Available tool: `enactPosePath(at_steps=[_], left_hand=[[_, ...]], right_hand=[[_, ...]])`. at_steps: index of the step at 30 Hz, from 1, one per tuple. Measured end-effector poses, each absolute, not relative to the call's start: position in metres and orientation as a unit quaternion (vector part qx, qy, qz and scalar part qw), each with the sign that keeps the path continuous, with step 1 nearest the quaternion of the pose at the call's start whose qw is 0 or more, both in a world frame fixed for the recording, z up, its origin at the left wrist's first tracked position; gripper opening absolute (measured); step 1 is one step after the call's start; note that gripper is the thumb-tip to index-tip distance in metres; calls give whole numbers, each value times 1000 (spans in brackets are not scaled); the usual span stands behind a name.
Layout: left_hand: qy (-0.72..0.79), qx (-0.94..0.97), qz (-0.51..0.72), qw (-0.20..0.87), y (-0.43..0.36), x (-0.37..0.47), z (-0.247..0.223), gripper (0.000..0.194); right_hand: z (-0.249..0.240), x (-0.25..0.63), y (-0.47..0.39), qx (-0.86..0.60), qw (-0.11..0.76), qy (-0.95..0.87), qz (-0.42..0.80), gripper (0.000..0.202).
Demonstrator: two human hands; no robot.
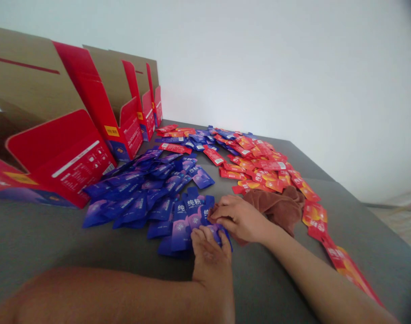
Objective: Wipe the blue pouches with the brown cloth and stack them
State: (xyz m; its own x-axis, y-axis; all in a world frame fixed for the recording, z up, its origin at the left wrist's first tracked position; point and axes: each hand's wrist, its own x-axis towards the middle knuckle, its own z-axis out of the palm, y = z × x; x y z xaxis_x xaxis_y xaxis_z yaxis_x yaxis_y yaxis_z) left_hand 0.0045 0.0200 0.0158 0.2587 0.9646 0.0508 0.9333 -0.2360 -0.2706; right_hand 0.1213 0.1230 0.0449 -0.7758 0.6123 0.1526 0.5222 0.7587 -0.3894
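Blue-purple sachets (138,193) lie in a heap at the centre left, with several laid overlapping at its near right edge. On these rests my left hand (210,249), its fingers slightly apart and pressing on a sachet (182,229). My right hand (241,218) is closed on a corner of a brown cloth (276,207), right beside the left fingers and over the sachets' right side. The rest of the cloth trails to the right, under the right wrist and against the red-orange sachets. The right fingertips are partly hidden in the cloth.
Red-orange sachets (259,168) spread across the back right of the grey table (134,252) and down its right side. More blue ones mix in at the back. Open red cartons (80,164) with raised flaps stand in a row along the left, before a white wall.
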Motion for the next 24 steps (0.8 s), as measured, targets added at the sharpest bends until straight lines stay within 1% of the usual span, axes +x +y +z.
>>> enactPosePath(at_steps=[6, 9, 15, 21, 24], left_hand=[[-610, -781, 51, 123, 21, 4, 14, 51], [-610, -780, 53, 130, 20, 5, 14, 49], [-604, -784, 65, 128, 19, 5, 13, 44], [-598, -785, 66, 150, 20, 4, 12, 47], [-603, -781, 71, 145, 21, 4, 13, 48]], right_hand=[[37, 136, 140, -355, 147, -914, 129, 15], [43, 129, 129, -333, 139, -923, 130, 14], [51, 115, 112, -280, 123, -934, 185, 14], [40, 132, 135, -342, 136, -918, 148, 15], [39, 136, 138, -345, 135, -919, 138, 14]])
